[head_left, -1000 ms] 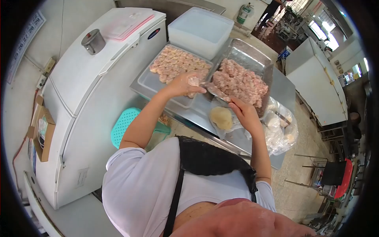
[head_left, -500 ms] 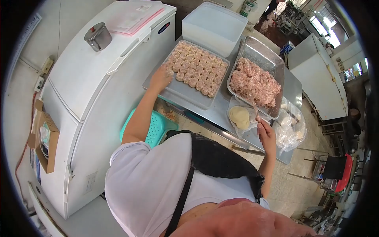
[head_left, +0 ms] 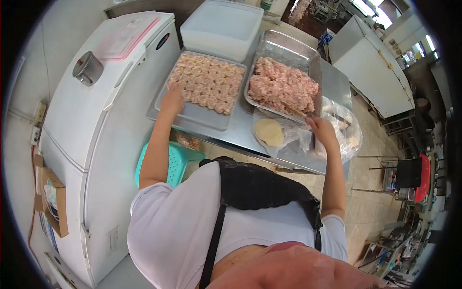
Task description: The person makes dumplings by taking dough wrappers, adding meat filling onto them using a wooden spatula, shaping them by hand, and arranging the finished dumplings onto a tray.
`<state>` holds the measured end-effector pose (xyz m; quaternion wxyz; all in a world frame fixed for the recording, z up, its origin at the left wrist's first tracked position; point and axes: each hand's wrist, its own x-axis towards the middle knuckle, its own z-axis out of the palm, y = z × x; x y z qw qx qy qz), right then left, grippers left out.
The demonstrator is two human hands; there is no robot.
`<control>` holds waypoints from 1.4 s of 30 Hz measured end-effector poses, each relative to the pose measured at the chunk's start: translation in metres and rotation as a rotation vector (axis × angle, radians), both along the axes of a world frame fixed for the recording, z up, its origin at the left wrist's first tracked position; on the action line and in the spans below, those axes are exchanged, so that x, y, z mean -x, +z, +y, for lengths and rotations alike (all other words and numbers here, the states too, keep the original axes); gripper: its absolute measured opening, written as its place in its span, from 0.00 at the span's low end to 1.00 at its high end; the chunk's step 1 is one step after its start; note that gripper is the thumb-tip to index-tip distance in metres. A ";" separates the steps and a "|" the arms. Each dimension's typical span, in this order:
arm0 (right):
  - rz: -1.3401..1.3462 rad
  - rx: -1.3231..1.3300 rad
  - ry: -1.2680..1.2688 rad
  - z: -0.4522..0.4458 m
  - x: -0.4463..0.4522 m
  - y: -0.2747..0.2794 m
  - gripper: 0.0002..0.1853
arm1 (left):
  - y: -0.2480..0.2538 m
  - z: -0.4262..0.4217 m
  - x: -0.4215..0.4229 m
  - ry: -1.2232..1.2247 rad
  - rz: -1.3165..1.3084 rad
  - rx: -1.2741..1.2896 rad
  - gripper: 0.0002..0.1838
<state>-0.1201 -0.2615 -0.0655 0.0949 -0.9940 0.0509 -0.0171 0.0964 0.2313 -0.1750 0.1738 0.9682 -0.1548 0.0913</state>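
Note:
Rows of open-topped meat dumplings (head_left: 209,79) fill most of a shallow plastic tray (head_left: 202,120). My left hand (head_left: 172,100) is at the left edge of the rows, fingers bent around a dumpling there, which they mostly hide. Over the near right corner of a deep metal pan (head_left: 274,41), my right hand (head_left: 323,130) is closed on a thin stick-like utensil (head_left: 297,111). Its far end reaches into the minced meat (head_left: 281,84) in the pan. Just below the pan, a stack of round dough wrappers (head_left: 269,132) lies on a plastic bag (head_left: 294,137).
A bulky clear bag (head_left: 344,125) sits right of the pan on the metal table (head_left: 231,139). Stacked plastic containers (head_left: 219,29) stand behind the tray. A white chest freezer (head_left: 115,125) bearing a metal pot (head_left: 87,70) is at left. A turquoise basket (head_left: 178,161) is below the table edge.
The view has shifted, so the table sits further left. My right hand has moved up toward the pan, with the utensil now dipping into the meat. My left hand stays at the dumplings' left edge.

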 end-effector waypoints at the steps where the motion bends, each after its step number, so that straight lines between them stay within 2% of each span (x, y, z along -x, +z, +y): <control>1: 0.001 0.000 -0.005 -0.009 -0.010 0.002 0.17 | 0.007 -0.012 0.009 -0.005 0.001 0.000 0.32; 3: 0.019 0.296 0.019 0.000 -0.028 0.013 0.15 | 0.044 -0.057 0.041 -0.207 -0.061 0.240 0.24; 4: 0.017 0.294 0.023 0.002 -0.033 0.001 0.15 | 0.049 -0.081 0.055 -0.284 -0.049 0.311 0.22; 6: -0.035 0.389 0.205 0.005 -0.045 -0.032 0.11 | 0.053 -0.133 0.086 -0.430 0.002 0.403 0.19; 9: -0.054 0.361 0.373 0.020 -0.034 0.006 0.09 | 0.036 -0.202 0.119 -0.702 0.165 0.495 0.18; 10: -0.076 0.419 0.381 0.018 -0.032 0.026 0.09 | 0.019 -0.221 0.124 -0.689 0.170 0.491 0.18; 12: -0.074 0.393 0.417 0.002 -0.040 0.046 0.09 | -0.008 -0.249 0.134 -0.858 0.196 0.454 0.18; 13: -0.072 0.378 0.443 -0.007 -0.047 0.048 0.09 | -0.013 -0.254 0.141 -0.846 0.202 0.450 0.18; 15: -0.141 0.338 0.484 -0.018 -0.065 0.025 0.09 | -0.011 -0.263 0.157 -0.713 0.028 0.345 0.16; 16: -0.214 0.306 0.516 -0.019 -0.071 0.009 0.09 | -0.018 -0.267 0.157 -0.701 0.034 0.341 0.16; 19: -0.166 0.281 0.557 0.004 -0.063 -0.040 0.09 | -0.037 -0.267 0.153 -0.601 0.091 0.387 0.11; 21: -0.204 0.216 0.590 -0.006 -0.059 -0.040 0.09 | -0.027 -0.265 0.153 -0.554 0.191 0.496 0.09; 23: -0.233 0.150 0.616 -0.019 -0.059 -0.022 0.09 | -0.018 -0.262 0.156 -0.509 0.249 0.554 0.10; 25: 0.020 0.240 0.566 -0.032 -0.070 0.019 0.09 | -0.017 -0.258 0.157 -0.473 0.303 0.613 0.12; 28: -0.084 0.217 0.540 -0.036 -0.088 -0.015 0.10 | -0.014 -0.256 0.157 -0.327 0.271 0.763 0.12; 30: -0.141 0.188 0.558 -0.008 -0.075 -0.047 0.11 | 0.003 -0.256 0.155 -0.074 0.454 0.880 0.12; 31: -0.201 0.158 0.575 0.003 -0.067 -0.054 0.13 | 0.001 -0.253 0.150 -0.078 0.452 0.881 0.12; 33: -0.234 0.161 0.596 -0.002 -0.063 -0.037 0.13 | -0.004 -0.247 0.140 0.035 0.443 0.959 0.13; 34: -0.125 0.178 0.546 -0.012 -0.063 -0.019 0.12 | -0.006 -0.244 0.137 0.031 0.451 0.960 0.13; 36: -0.015 0.197 0.483 -0.029 -0.060 0.009 0.11 | 0.003 -0.235 0.131 0.040 0.405 1.146 0.14; 37: 0.045 0.250 0.423 -0.037 -0.057 0.019 0.11 | 0.012 -0.230 0.129 0.033 0.407 1.151 0.14; 38: 0.107 0.302 0.364 -0.043 -0.055 0.024 0.11 | 0.025 -0.225 0.131 0.044 0.422 1.290 0.14; 39: 0.111 0.308 0.363 -0.049 -0.055 0.013 0.11 | 0.035 -0.218 0.131 0.056 0.438 1.430 0.14; 40: 0.076 0.338 0.424 -0.053 -0.055 -0.012 0.12 | 0.041 -0.209 0.127 0.055 0.443 1.435 0.14; 41: 0.039 0.366 0.484 -0.052 -0.054 -0.026 0.13 | 0.045 -0.196 0.122 0.036 0.524 1.662 0.14; 42: 0.024 0.321 0.437 -0.032 -0.052 -0.026 0.12 | 0.053 -0.186 0.116 0.013 0.605 1.889 0.14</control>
